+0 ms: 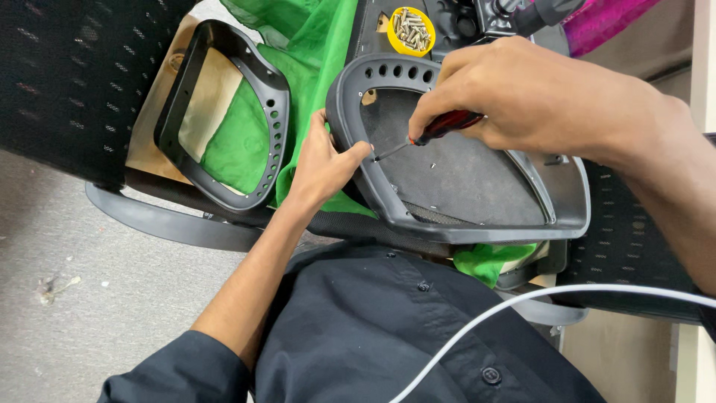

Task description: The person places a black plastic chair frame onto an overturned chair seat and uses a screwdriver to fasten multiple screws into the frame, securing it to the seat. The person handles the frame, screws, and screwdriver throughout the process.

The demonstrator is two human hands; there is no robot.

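In the yellow cup (411, 31), screws, right hand (522, 97) gripping screwdriver (440, 127)

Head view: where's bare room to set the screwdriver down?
Bare grey floor lies left of the left hand, below the empty black frame. It is crowded around the right hand: the screwdriver, the mesh-backed frame, green cloth and the yellow screw tub.

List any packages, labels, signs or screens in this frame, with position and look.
No labels, signs or screens show.
Round yellow plastic container: top centre, behind the grey plastic chair frame, open, full of metal screws.
Nearest it, the right hand holds a red-handled screwdriver; the left hand grips the frame's rim.
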